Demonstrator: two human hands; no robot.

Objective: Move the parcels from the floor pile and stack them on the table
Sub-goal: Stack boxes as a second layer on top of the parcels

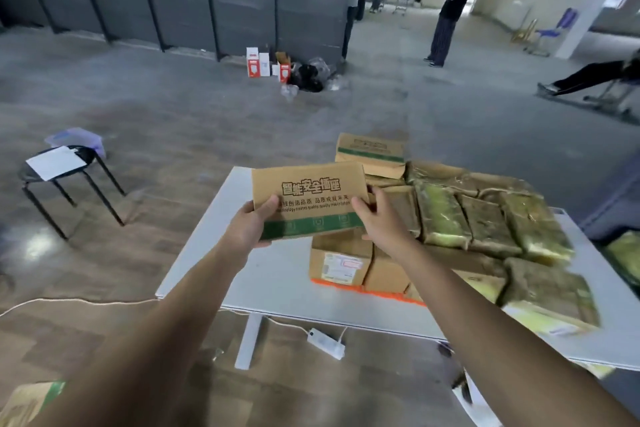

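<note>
Parcel [308, 201] — a flat brown cardboard box with bold printed lettering and a green band along its lower edge — is held in the air at the centre of the frame, just above the white table [277, 274] and in front of the goods already on it. The left hand [251, 225] grips its lower left corner, thumb across the printed face. The right hand [377, 218] grips the right end, fingers curled round the edge. Below it stand two small cardboard boxes [341, 260]. The right half of the table is covered with plastic-wrapped parcels [485, 218] laid in rows, and a second green-banded box [370, 152] sits at the back. Held out on extended arms by its two ends, the parcel is probably light. Its walls look stiff and dry, so it should not slip, though hard pinching could dent the corners. Holding opposite ends seems the steadiest grip for setting it down flat. Another box [31, 399] shows on the floor at the lower left, and a black stool [59, 166] stands at the left.
</note>
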